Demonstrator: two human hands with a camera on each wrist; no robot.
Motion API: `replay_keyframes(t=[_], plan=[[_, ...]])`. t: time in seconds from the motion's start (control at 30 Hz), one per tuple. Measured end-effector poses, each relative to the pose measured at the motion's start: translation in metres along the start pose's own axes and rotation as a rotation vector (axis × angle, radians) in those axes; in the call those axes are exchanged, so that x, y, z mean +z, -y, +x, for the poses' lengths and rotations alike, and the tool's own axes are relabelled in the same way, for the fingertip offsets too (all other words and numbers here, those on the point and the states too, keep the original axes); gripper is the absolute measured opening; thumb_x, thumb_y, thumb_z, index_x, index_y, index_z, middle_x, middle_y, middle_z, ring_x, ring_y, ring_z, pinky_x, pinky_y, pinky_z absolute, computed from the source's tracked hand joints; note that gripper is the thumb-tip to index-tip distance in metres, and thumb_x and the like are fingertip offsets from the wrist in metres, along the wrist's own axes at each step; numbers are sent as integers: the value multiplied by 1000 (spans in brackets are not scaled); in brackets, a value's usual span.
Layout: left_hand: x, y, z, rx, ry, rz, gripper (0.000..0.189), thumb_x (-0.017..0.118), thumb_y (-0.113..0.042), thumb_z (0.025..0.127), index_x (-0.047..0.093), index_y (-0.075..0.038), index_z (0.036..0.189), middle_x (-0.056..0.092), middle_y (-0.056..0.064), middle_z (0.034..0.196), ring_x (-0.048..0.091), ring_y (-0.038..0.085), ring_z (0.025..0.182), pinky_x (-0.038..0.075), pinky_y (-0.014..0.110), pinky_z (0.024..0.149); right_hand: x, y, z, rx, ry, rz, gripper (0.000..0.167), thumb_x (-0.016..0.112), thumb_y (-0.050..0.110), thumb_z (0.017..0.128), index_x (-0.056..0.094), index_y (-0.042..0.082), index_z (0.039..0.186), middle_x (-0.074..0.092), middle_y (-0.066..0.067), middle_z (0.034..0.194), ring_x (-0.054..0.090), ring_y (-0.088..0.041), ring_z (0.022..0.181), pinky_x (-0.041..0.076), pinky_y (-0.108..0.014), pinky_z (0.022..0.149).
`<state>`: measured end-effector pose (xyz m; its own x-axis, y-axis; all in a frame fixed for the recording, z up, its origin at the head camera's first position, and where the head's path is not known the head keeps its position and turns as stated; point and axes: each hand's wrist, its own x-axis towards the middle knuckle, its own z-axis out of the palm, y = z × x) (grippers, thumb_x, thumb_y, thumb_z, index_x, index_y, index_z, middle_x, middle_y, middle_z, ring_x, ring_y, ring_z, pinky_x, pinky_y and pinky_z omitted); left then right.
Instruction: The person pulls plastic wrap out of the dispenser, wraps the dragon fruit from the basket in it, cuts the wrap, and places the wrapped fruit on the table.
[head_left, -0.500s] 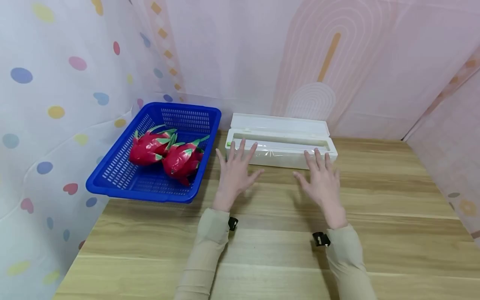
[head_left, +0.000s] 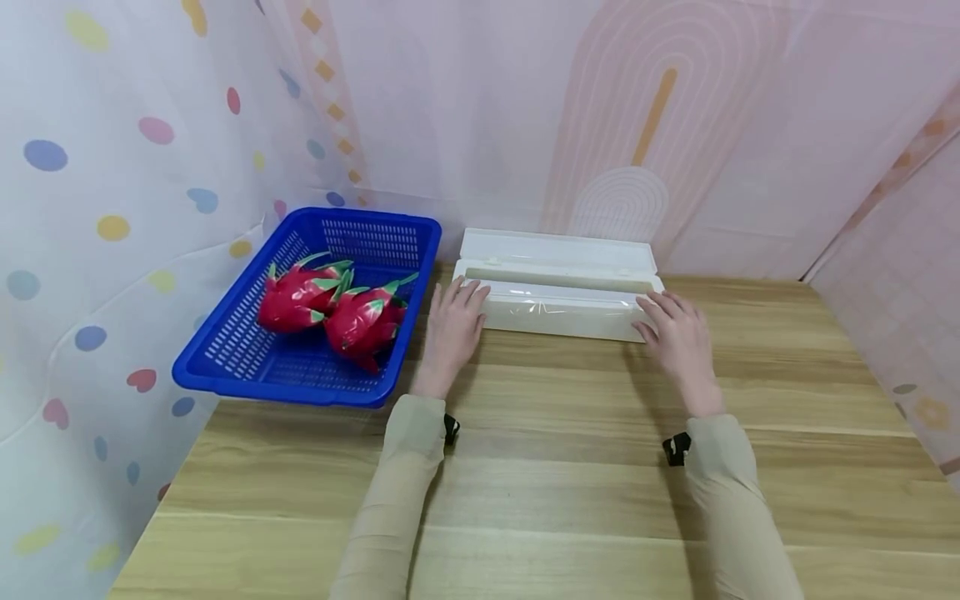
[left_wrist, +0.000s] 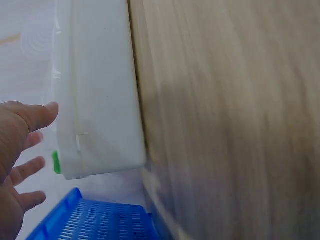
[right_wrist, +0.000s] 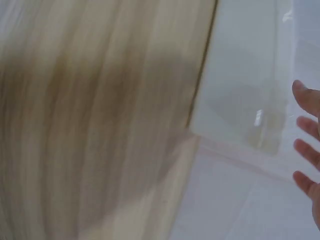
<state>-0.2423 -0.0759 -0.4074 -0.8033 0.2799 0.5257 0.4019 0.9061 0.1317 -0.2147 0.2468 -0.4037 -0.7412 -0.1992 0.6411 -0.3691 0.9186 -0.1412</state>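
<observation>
A long white cling film dispenser box (head_left: 555, 318) lies at the back of the table with its lid (head_left: 558, 250) raised behind it. Clear film drapes over its front edge and glints. My left hand (head_left: 450, 329) is at the box's left end, fingers spread and lightly bent over the top edge. In the left wrist view its thumb (left_wrist: 42, 116) is right beside the box edge, near a green tab (left_wrist: 56, 163). At the right end, my right hand (head_left: 681, 343) hovers with relaxed, bent fingers; the right wrist view shows its fingertips (right_wrist: 302, 90) just off the film-covered edge.
To the left stands a blue plastic basket (head_left: 281, 395) holding two red dragon fruits (head_left: 300, 298) with green-tipped scales. Its right side is close to my left hand. A patterned curtain (head_left: 465, 108) hangs behind the wooden table (head_left: 525, 483).
Both hands have moved apart, from in front of the box to its two ends. Their fingers, spread straight before, are now more bent. The box and basket stay put.
</observation>
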Motion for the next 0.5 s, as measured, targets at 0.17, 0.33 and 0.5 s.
replay_keyframes(t=[0.17,0.33,0.5], plan=[[6,6,0,-20,39,-3,40,67,-15,88,60,-15,127,61,6,132,47,29,133,29,60,112,5,-9,-3,-24,2,9,40,77,9,74,68,2,113,68,-17,117,60,-39,111,46,-56,91],[10,8,1,-9,22,2,38,67,-9,86,63,-16,123,64,4,128,50,27,130,31,60,110,10,-16,-3,-62,-29,17,37,78,5,72,71,3,108,70,-15,112,62,-37,105,47,-52,89],[13,10,3,1,-7,26,37,65,1,85,67,-16,118,67,3,123,54,24,127,33,58,110,12,-19,-1,-101,-74,19,28,75,1,74,73,1,102,72,-15,105,65,-36,98,48,-50,88]])
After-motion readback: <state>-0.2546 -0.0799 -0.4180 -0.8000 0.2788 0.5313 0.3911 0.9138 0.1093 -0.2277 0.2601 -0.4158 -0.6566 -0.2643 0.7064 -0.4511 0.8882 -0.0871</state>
